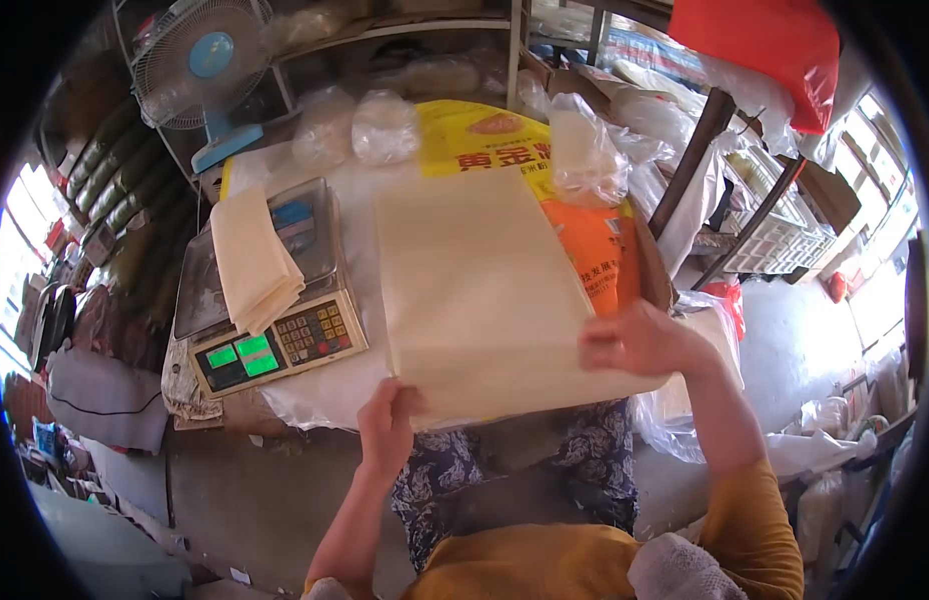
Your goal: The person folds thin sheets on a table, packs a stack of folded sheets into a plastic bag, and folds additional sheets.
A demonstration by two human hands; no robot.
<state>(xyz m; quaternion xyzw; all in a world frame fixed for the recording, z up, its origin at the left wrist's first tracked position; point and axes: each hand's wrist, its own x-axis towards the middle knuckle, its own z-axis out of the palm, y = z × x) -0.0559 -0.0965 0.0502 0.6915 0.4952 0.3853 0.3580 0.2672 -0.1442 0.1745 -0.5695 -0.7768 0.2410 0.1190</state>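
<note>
A large, thin, pale cream sheet lies over the table in front of me, its near edge reaching past the table's front. My left hand pinches the near left corner of this sheet between thumb and fingers. At the right side, my right hand is curled at the sheet's edge; its fingertips are slightly blurred. To the left, a folded stack of similar cream sheets rests on the pan of a digital scale with lit green displays. The sheet's exact material cannot be made out.
Clear plastic bags and a yellow printed sack lie at the table's back. An orange printed bag is on the right. A fan stands back left. Beyond a dark post sits a white plastic crate.
</note>
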